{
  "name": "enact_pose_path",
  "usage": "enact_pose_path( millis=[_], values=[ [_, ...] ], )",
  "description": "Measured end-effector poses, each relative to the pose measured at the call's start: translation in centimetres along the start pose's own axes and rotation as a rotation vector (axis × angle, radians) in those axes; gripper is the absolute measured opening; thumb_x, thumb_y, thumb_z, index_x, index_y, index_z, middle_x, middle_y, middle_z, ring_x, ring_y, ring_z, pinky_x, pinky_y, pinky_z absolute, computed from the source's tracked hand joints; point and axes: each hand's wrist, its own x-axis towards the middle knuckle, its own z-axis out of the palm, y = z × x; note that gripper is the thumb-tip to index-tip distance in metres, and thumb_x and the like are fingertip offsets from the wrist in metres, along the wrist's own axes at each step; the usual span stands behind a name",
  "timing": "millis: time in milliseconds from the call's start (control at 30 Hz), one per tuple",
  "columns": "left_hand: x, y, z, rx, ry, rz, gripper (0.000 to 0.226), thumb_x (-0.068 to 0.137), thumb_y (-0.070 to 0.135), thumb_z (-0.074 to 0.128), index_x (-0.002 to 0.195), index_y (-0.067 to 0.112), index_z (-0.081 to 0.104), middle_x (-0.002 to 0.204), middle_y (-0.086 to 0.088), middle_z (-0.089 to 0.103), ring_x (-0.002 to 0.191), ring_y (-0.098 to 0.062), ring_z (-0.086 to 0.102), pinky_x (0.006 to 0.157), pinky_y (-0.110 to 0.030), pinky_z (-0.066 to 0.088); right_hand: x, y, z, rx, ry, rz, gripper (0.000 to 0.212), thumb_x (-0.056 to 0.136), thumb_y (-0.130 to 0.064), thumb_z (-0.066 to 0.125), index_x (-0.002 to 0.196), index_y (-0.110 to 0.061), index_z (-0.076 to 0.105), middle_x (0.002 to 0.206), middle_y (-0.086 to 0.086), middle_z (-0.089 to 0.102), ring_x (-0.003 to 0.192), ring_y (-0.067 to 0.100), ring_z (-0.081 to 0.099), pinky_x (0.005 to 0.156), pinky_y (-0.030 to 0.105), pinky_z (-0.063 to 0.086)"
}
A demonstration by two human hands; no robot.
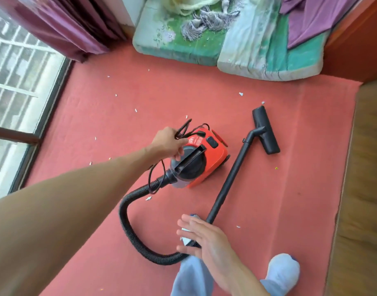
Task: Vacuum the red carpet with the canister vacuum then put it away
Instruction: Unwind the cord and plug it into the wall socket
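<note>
A red and black canister vacuum (206, 159) stands in the middle of the red carpet (290, 199). My left hand (168, 142) grips a bundle of its black power cord (183, 129) just above the canister's left side. A black ribbed hose (128, 223) loops from the canister towards me. The black wand (230, 180) lies on the carpet, ending in a floor head (265, 130) to the right of the canister. My right hand (202, 238) hovers with spread fingers over the wand's near end, holding nothing.
Small white paper scraps (241, 94) lie scattered on the carpet. Green cushions (215, 45) with cloth lie at the back. A window (17, 86) and purple curtain (72, 26) are on the left. Wooden floor (366, 167) borders the right. My knees in light trousers (281, 272) are at the bottom.
</note>
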Motion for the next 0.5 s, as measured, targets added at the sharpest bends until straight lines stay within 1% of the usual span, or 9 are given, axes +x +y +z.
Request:
enact_pose_path(
  millis=[67,133,167,200,233,300,367,433,500],
  values=[
    [-2.3,0.9,-2.2,0.031,0.017,0.003,0.022,0.097,0.015,0.058,0.092,-0.004,0.068,0.075,-0.011,0.074,0.052,-0.015,0.069,0.045,-0.023,0.052,-2.3,-1.2,1.3,-0.007,-0.006,0.018,0.027,0.097,-0.015,0.055,0.12,-0.005,0.065,0.112,0.011,0.072,0.103,0.028,0.069,0.076,0.043,0.058],
    [-4.5,1.9,-4.7,0.052,0.037,-0.026,0.021,0.091,0.014,0.06,0.093,-0.005,0.069,0.083,-0.018,0.076,0.069,-0.029,0.075,0.06,-0.037,0.062,-4.8,-2.7,2.8,-0.03,-0.031,0.036,0.027,0.098,-0.015,0.053,0.12,-0.003,0.064,0.108,0.015,0.073,0.096,0.031,0.07,0.07,0.042,0.057],
    [-5.6,2.4,-5.8,0.037,0.016,-0.04,0.021,0.09,0.013,0.062,0.094,-0.006,0.068,0.085,-0.02,0.076,0.073,-0.033,0.075,0.067,-0.043,0.063,-6.1,-3.4,3.6,-0.042,-0.044,0.041,0.028,0.098,-0.014,0.051,0.12,-0.001,0.063,0.106,0.017,0.073,0.092,0.031,0.069,0.067,0.04,0.057],
    [-6.8,3.0,-6.8,0.028,-0.018,-0.047,0.021,0.089,0.012,0.063,0.095,-0.007,0.068,0.085,-0.02,0.076,0.073,-0.034,0.075,0.071,-0.047,0.063,-7.5,-4.2,4.3,-0.057,-0.053,0.043,0.028,0.098,-0.014,0.05,0.119,-0.001,0.063,0.105,0.019,0.073,0.089,0.031,0.069,0.063,0.038,0.057],
    [-7.9,3.5,-7.6,0.042,-0.057,-0.05,0.021,0.088,0.01,0.063,0.097,-0.009,0.068,0.084,-0.019,0.075,0.073,-0.034,0.075,0.072,-0.047,0.063,-8.8,-4.9,4.9,-0.077,-0.055,0.04,0.027,0.099,-0.014,0.049,0.118,0.0,0.063,0.103,0.02,0.073,0.086,0.031,0.069,0.061,0.036,0.056],
    [-10.1,4.6,-8.9,0.103,-0.099,-0.039,0.022,0.085,0.006,0.061,0.102,-0.006,0.069,0.079,-0.015,0.071,0.07,-0.031,0.074,0.072,-0.043,0.063,-11.4,-6.0,6.0,-0.117,-0.057,0.028,0.027,0.099,-0.014,0.047,0.115,0.0,0.064,0.1,0.022,0.073,0.081,0.03,0.069,0.058,0.034,0.055],
    [-12.1,5.5,-9.9,0.124,-0.103,-0.024,0.027,0.084,0.001,0.057,0.109,-0.001,0.068,0.078,-0.014,0.071,0.059,-0.026,0.07,0.066,-0.037,0.063,-13.7,-7.2,6.8,-0.145,-0.057,0.02,0.027,0.099,-0.013,0.046,0.111,0.001,0.065,0.098,0.023,0.073,0.077,0.029,0.069,0.058,0.033,0.054],
    [-13.9,6.2,-10.5,0.137,-0.115,-0.008,0.027,0.084,0.0,0.055,0.109,0.001,0.066,0.084,-0.015,0.075,0.063,-0.027,0.073,0.068,-0.038,0.063,-15.5,-8.2,7.5,-0.163,-0.034,0.013,0.026,0.099,-0.012,0.046,0.109,0.003,0.065,0.097,0.024,0.073,0.074,0.029,0.068,0.057,0.032,0.053],
    [-15.7,7.0,-11.0,0.187,-0.123,0.015,0.025,0.083,0.003,0.054,0.105,0.002,0.065,0.081,-0.016,0.077,0.068,-0.024,0.076,0.074,-0.04,0.062,-16.6,-9.2,8.1,-0.168,0.026,-0.01,0.025,0.099,-0.01,0.046,0.108,0.004,0.065,0.096,0.024,0.073,0.073,0.029,0.068,0.058,0.031,0.054]
  ],
)
